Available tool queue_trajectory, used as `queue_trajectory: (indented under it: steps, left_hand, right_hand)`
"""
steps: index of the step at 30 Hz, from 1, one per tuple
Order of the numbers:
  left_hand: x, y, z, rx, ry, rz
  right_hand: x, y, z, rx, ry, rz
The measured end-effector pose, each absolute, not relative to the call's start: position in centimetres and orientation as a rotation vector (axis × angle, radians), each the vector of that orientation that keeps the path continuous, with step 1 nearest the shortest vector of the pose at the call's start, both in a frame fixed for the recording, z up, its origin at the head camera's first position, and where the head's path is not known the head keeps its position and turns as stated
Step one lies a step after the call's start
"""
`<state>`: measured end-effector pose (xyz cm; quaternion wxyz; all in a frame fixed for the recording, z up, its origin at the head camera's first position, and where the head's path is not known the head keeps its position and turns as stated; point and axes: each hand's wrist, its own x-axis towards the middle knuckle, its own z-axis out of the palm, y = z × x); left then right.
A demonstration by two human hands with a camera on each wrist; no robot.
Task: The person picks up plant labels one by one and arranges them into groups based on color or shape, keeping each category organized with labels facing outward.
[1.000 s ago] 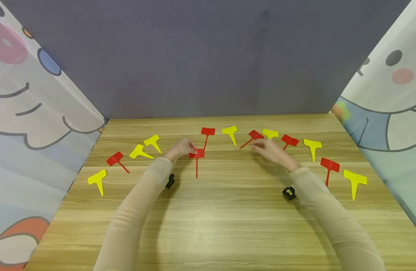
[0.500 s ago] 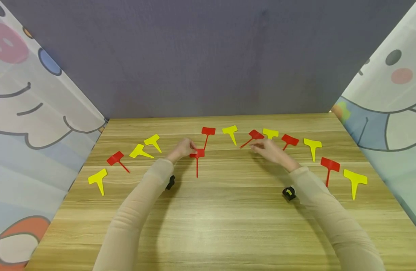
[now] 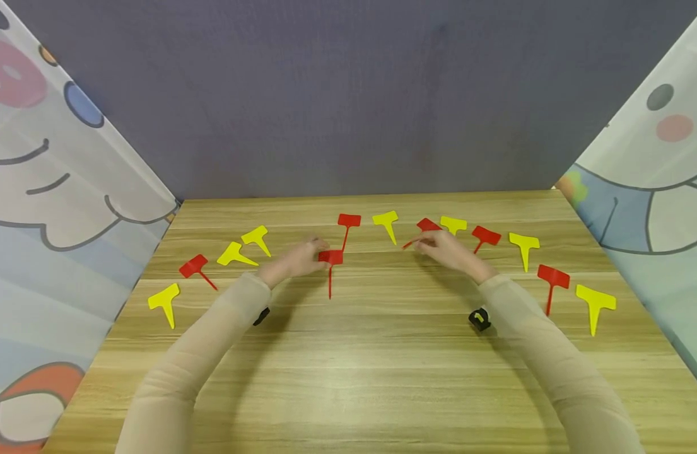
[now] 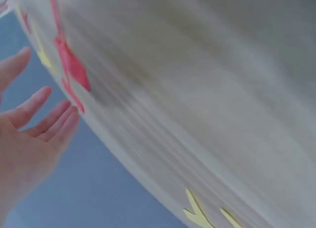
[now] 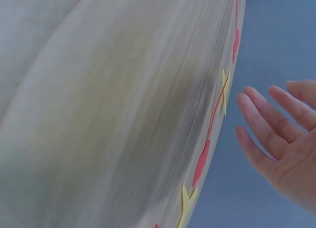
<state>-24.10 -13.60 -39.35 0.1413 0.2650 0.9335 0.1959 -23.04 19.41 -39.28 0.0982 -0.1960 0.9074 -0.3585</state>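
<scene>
In the head view, my left hand point(image 3: 301, 257) is just left of a red T-shaped plant label point(image 3: 331, 257) lying with its stem toward me. The left wrist view shows this left hand point(image 4: 32, 134) with fingers spread and holding nothing. A second red plant label point(image 3: 349, 220) lies just behind. My right hand point(image 3: 445, 247) hovers over the stem of a tilted red plant label point(image 3: 427, 224), partly covering it. In the right wrist view, the right hand point(image 5: 281, 139) has loosely bent, parted fingers and nothing in them, apart from the red label point(image 5: 201, 161).
More plant labels form an arc on the wooden table point(image 3: 359, 378), yellow ones like this point(image 3: 386, 218) among red ones like this point(image 3: 553, 275). A grey panel point(image 3: 359, 94) stands at the back. Printed curtains point(image 3: 30, 252) hang at both sides. Black wrist devices point(image 3: 480, 319) show under the sleeves.
My left hand has let go of the red plant label and drawn slightly left, its fingers opening. The label stays in place. My right hand has shifted slightly left.
</scene>
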Motion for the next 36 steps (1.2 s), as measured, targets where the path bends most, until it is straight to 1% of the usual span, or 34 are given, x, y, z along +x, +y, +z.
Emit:
queue_trajectory:
  steps: [6,13,14,17,25,31,36]
  left_hand:
    - [-22.9,-13.9,-40.0,0.856,2.642,0.437]
    - [-22.5,-14.3,-40.8,0.943,2.601,0.335]
    - [-22.5,-14.4,-40.9,0.951,2.603,0.321]
    - [-22.4,-14.5,-41.2,0.968,2.607,0.292]
    - [-22.2,-14.5,-41.4,1.032,2.601,0.244]
    - [-22.2,-14.5,-41.5,1.026,2.589,0.227]
    - [-22.3,-14.4,-41.6,1.004,2.579,0.225]
  right_hand:
    - [-23.8,18.5,-39.2,-0.613,2.707,-0.981]
    - [-25.1,17.2,-39.5,-0.677,2.672,-0.990]
    - [-25.7,17.3,-40.1,-0.724,2.662,-1.015]
    - [-26.3,16.6,-40.3,-0.749,2.646,-0.993]
    - [-27.0,13.8,-39.8,-0.662,2.719,-0.806]
    - [-27.8,12.2,-39.6,-0.588,2.740,-0.720]
    - [-28.4,11.4,-39.8,-0.597,2.718,-0.753]
